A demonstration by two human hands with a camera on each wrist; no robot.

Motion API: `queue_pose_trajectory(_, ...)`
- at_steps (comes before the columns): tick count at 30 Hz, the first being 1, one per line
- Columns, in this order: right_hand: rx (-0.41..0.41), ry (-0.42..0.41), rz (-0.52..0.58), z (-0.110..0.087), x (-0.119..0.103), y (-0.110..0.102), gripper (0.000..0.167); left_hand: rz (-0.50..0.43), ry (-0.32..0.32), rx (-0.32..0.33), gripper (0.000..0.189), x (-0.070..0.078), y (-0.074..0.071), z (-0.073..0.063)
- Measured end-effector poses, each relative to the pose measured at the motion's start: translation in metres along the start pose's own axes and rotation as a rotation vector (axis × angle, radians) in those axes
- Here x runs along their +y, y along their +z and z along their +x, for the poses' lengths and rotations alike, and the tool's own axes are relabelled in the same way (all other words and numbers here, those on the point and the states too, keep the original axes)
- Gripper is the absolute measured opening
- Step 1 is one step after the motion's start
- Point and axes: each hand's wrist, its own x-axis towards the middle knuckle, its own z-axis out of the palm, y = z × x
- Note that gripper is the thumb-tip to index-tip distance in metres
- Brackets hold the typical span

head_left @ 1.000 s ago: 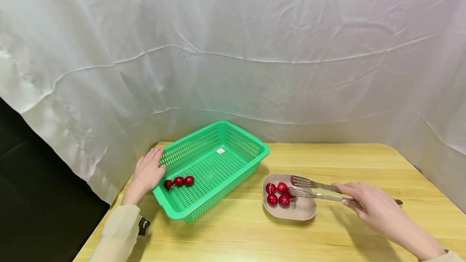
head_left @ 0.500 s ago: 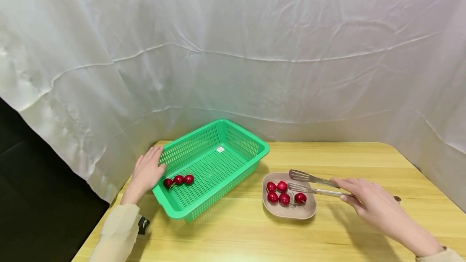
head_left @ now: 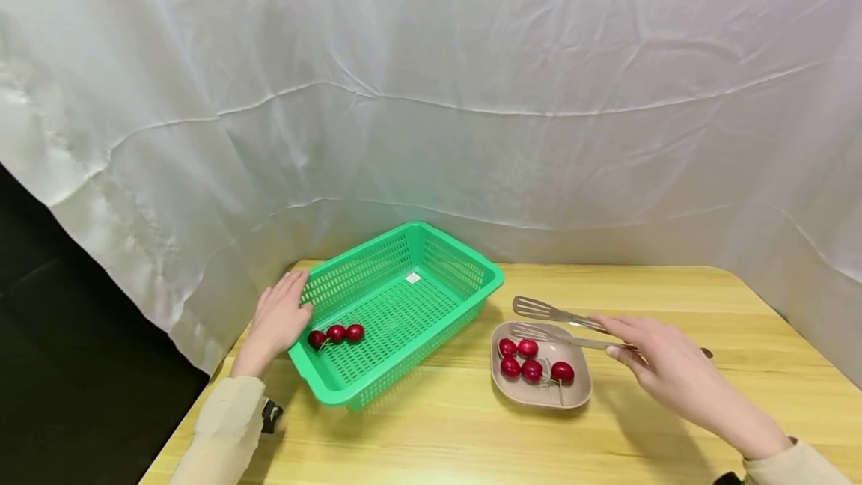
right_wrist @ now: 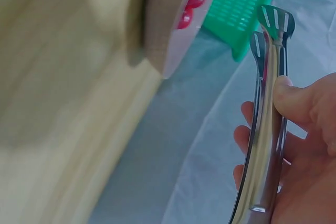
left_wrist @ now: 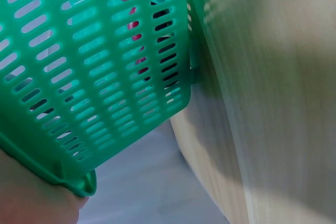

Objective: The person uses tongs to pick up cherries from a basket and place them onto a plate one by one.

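Likely midway: basket [head_left: 330, 397] by your left fingers [head_left: 289, 287] (grip unclear), three cherries [head_left: 335, 333]; dish [head_left: 539, 399] left of right fingers [right_wrist: 241, 137] pinching tongs [head_left: 562, 316], five.

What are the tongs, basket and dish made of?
Tongs: likely polished stainless steel, going by silvery color and sharp glints.
Basket: almost surely molded plastic, semi-gloss; uniform green, regular slots.
Dish: perhaps plastic, satin; smooth, even pinkish-beige, though ceramic isn't ruled out.

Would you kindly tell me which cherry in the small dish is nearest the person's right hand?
It is the rightmost cherry in the dish; it lies apart, while the other four cherries sit bunched together on the left.
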Motion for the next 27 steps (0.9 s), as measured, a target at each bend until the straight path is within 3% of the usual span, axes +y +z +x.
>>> queue_pose_trajectory(20,0.001,-0.039,0.115,0.052,-0.026,0.002,0.058,0.027,0.001,-0.002,0.061,0.002,-0.002,-0.001)
queue_pose_trajectory(27,-0.054,-0.021,0.117,0.072,-0.033,0.006,0.058,0.029,0.004,0.001,0.059,0.003,-0.001,-0.002)
